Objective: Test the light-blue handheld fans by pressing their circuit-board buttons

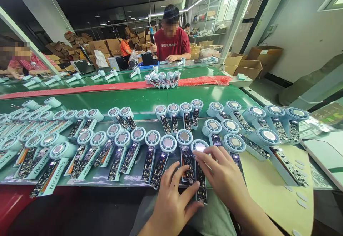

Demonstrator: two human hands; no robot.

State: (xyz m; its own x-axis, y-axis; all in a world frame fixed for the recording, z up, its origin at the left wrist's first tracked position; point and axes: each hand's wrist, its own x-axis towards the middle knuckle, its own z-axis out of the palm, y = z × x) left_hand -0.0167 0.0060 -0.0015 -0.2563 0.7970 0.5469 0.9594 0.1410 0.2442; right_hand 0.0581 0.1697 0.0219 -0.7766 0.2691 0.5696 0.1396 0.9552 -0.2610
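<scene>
In the head view, the left hand (171, 202) lies with fingers spread and slack, holding nothing, its fingertips on the exposed circuit board of a half-assembled handheld fan (201, 173) at the near edge of the green conveyor belt (139, 102). The right hand (223, 177) rests loosely open over the same fan, fingertips at its round head. Rows of similar fans (107, 146) lie on both sides, with a yellow sheet (270, 193) to the right.

left hand (171, 196): held low at centre, palm down, fingers spread and extended forward | right hand (223, 173): stretched in from the right forearm, palm down, fingers loosely splayed leftward | both hands kept close, side by side, nothing gripped
</scene>
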